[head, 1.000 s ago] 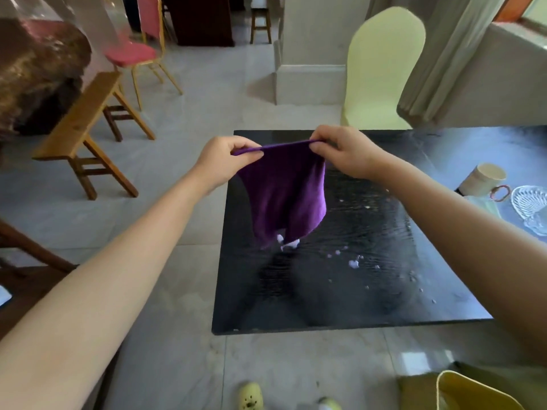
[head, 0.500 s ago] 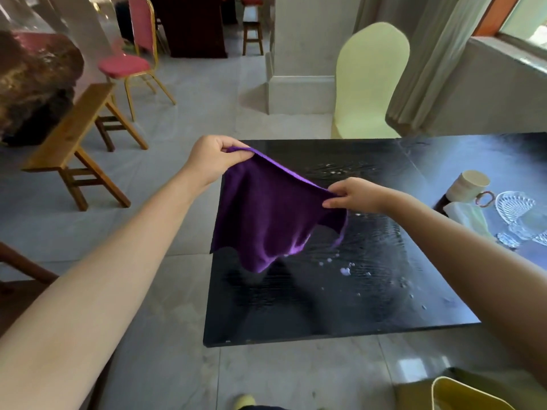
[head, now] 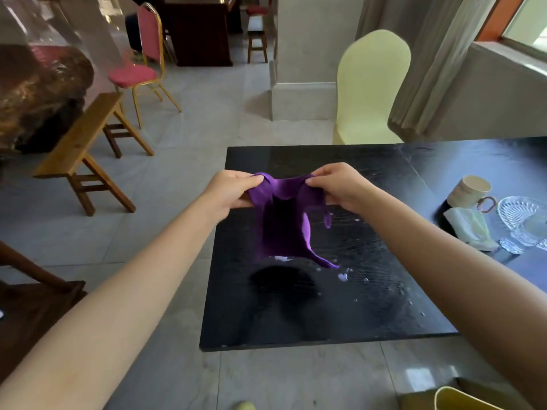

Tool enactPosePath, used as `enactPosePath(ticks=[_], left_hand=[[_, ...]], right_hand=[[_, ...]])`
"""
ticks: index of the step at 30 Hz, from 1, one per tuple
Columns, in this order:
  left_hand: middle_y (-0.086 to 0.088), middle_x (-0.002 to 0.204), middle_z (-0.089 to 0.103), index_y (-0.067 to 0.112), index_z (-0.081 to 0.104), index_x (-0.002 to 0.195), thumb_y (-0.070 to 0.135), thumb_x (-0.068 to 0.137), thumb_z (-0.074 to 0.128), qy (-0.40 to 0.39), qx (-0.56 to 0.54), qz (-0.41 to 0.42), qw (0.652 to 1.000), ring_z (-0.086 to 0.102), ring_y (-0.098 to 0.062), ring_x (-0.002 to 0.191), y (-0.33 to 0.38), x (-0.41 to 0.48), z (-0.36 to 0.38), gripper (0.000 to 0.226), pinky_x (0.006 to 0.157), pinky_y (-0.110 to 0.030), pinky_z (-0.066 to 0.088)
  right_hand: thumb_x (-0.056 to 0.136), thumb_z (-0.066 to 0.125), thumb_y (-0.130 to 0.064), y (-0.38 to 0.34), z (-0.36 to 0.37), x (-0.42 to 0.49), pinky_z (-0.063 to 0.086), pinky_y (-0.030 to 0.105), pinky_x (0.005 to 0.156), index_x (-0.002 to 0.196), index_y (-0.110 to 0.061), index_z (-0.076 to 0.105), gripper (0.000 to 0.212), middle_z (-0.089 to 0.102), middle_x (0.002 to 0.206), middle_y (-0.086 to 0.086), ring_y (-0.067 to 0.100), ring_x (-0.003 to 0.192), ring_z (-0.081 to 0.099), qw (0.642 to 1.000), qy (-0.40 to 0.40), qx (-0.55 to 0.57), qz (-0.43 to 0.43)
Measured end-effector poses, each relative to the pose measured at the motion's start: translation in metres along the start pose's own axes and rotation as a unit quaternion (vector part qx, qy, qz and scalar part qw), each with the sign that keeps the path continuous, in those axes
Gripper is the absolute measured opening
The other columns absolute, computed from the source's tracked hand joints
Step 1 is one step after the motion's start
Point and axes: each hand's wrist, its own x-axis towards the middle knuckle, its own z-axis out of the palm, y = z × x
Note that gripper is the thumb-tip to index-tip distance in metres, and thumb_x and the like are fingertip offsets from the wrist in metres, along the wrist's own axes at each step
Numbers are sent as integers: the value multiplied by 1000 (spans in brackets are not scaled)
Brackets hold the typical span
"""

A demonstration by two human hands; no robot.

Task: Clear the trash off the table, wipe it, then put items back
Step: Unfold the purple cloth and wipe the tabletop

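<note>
A purple cloth [head: 284, 226] hangs in the air above the black table [head: 296, 321], doubled over and sagging toward the tabletop. My left hand [head: 231, 189] pinches its upper left edge and my right hand [head: 337, 184] pinches its upper right edge, the two hands close together. Small white crumbs [head: 342, 276] and wet streaks lie on the table under and right of the cloth. At the table's right stand a cream mug [head: 470, 190], a pale green packet [head: 469, 229] and a glass dish [head: 524, 217].
A yellow covered chair [head: 370, 90] stands behind the table. Off to the left are a wooden bench [head: 80, 149] and a pink chair [head: 139, 69]. A yellow bin rim [head: 461, 399] shows at bottom right, and dark wooden furniture [head: 32, 306] at left.
My right hand has come back up and toward my left hand, bringing the cloth's corners together. The cloth, spread wide half a second ago, now hangs folded between both hands.
</note>
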Motion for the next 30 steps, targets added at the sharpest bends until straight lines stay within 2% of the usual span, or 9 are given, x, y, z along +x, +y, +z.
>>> enactPosePath(ticks=[3,7,11,16,20,22,26,28,30], left_hand=[[-7,82,68,8,69,89,15,88,60,-26,-25,-6,999,65,-16,74,-2,-11,26,12,63,-28,57],[-5,84,71,11,71,90,23,87,62,-38,-29,20,999,68,-11,74,-2,-20,37,16,61,-22,56],[-3,91,74,17,71,95,25,73,77,-60,53,60,995,70,-15,85,-5,-25,34,25,74,-28,58],[2,87,72,14,71,104,4,79,66,-25,178,107,978,68,-17,87,-3,-22,36,28,80,-35,57],[5,90,69,22,72,100,6,83,55,-26,277,171,945,63,-10,85,8,-21,33,29,70,-21,48],[6,90,68,21,72,99,8,83,54,-27,299,198,933,62,-12,88,16,-21,28,27,76,-25,47],[5,82,67,20,69,95,13,84,53,-37,337,227,913,59,-8,76,31,-23,19,20,69,-22,44],[7,77,64,18,68,93,11,84,51,-39,353,228,906,54,-4,68,34,-24,15,20,64,-17,40],[0,81,66,18,67,91,7,83,49,-43,334,211,918,55,-9,71,34,-24,8,23,69,-22,42]], right_hand=[[84,61,4,-20,21,-6,60,34,60,84,-6,58,11,57,73,8,18,63,61,999,23,34,5],[87,55,6,-32,29,-11,59,37,78,115,5,59,28,63,86,14,20,69,63,999,20,13,29],[92,50,2,-40,27,-19,61,25,62,110,5,63,23,66,84,14,20,69,68,997,-44,7,61],[82,63,0,-42,13,-23,60,31,80,90,-8,69,12,71,91,10,20,86,71,980,-111,-167,-6],[79,69,-21,-41,-2,-25,46,27,71,83,-17,64,7,59,88,0,18,88,54,865,-132,-455,-166],[80,69,-19,-37,-5,-26,42,27,76,79,-18,61,8,53,97,4,13,85,50,877,-170,-401,-203],[85,63,-8,-31,-12,-33,39,20,65,72,-18,51,21,51,75,0,9,68,48,935,-257,-164,-179],[88,63,-19,-27,-14,-30,40,19,64,71,-20,49,22,53,70,-4,9,66,49,919,-259,-236,-179],[90,58,-30,-19,-16,-26,41,23,68,76,-21,54,17,57,71,-7,12,70,53,849,-238,-429,-196]])
